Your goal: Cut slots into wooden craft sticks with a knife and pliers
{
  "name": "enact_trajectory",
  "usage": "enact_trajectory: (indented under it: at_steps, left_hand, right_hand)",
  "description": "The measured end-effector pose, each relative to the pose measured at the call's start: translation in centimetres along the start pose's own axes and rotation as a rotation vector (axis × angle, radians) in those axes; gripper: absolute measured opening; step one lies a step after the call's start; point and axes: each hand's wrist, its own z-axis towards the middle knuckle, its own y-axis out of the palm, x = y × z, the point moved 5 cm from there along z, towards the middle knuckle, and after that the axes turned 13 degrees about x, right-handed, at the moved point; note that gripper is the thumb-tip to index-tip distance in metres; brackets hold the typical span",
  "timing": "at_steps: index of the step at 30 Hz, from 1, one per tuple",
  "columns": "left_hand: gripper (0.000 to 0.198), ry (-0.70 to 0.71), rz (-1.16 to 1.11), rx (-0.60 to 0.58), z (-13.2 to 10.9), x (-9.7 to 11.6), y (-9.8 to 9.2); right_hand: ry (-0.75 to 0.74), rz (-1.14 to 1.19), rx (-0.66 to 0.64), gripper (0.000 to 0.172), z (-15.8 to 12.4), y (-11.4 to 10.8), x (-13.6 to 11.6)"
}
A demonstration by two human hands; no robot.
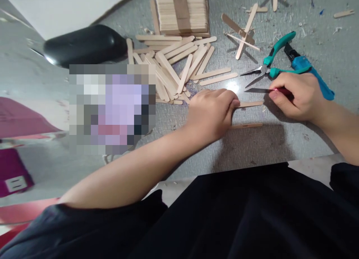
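Observation:
My left hand (211, 111) is closed around one end of a wooden craft stick (251, 104), pressing it low over the table. The stick's other end points right. In my right hand (300, 96) is a small knife (258, 90) with a thin dark blade and a reddish handle, mostly covered by my fingers. Its blade points left, above the stick and apart from it. Nearer my body, a second craft stick (248, 125) lies flat, partly behind my left hand. Teal-handled needle-nose pliers (263, 69) lie with jaws apart just beyond my right hand.
Loose craft sticks (179, 61) lie heaped beyond my left hand, before a banded stick bundle (181, 12). Crossed sticks (244, 36) lie farther right. A blue-handled tool (319, 77) sits behind the pliers. A black rounded object (86, 45) and a blurred-out patch are left.

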Motion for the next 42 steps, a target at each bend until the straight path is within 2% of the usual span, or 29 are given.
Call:
enact_trajectory:
  at_steps: [3, 12, 19, 27, 32, 37, 42]
  left_hand:
    - [0.032, -0.009, 0.001, -0.016, 0.2, 0.1, 0.0]
    - [0.028, -0.029, -0.013, 0.027, 0.4, 0.6, -0.5]
    - [0.025, -0.005, -0.005, 0.067, 0.6, 0.5, -0.2]
    - [0.022, -0.006, -0.048, 0.083, 0.7, 0.4, -0.2]
    - [0.02, -0.009, -0.062, 0.096, 0.6, 0.4, -0.2]
    - [0.024, -0.037, -0.032, 0.062, 0.7, 0.4, 0.0]
    - [0.024, -0.052, -0.011, 0.063, 0.7, 0.3, 0.1]
  right_hand:
    - [-0.04, -0.035, 0.002, 0.04, -0.1, 0.4, 0.0]
    - [-0.023, -0.151, -0.024, 0.034, -0.3, 0.7, 0.7]
    - [-0.014, -0.144, -0.01, 0.028, -0.6, 1.1, 1.2]
    - [-0.087, -0.125, 0.015, 0.031, -0.7, 1.3, 1.2]
    - [-0.078, -0.14, -0.01, 0.033, -0.7, 1.3, 1.4]
    - [-0.11, -0.14, 0.023, 0.031, -0.6, 1.1, 1.2]
    - [-0.081, -0.129, -0.028, 0.032, -0.4, 1.0, 1.0]
